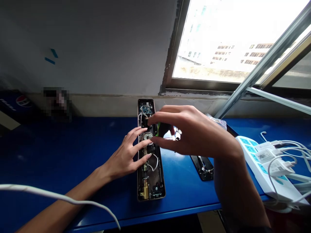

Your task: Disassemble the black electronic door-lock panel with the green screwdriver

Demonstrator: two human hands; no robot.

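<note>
An opened electronic door lock body (151,183) lies lengthwise on the blue table, showing a circuit board (146,110), white wires and a brass cylinder (145,191). My left hand (127,152) rests on its middle with the fingers spread, fingertips on the round metal part (147,136). My right hand (191,132) hovers just above and to the right of the lock. Between its thumb and fingers is a small black part with a green edge (162,129), partly hidden by the fingers.
A black lock plate (202,168) lies right of the lock, partly under my right hand. A white power strip (259,165) with plugged-in chargers sits at the right. A white cable (60,196) crosses my left forearm. A window (230,42) and wall stand behind the table.
</note>
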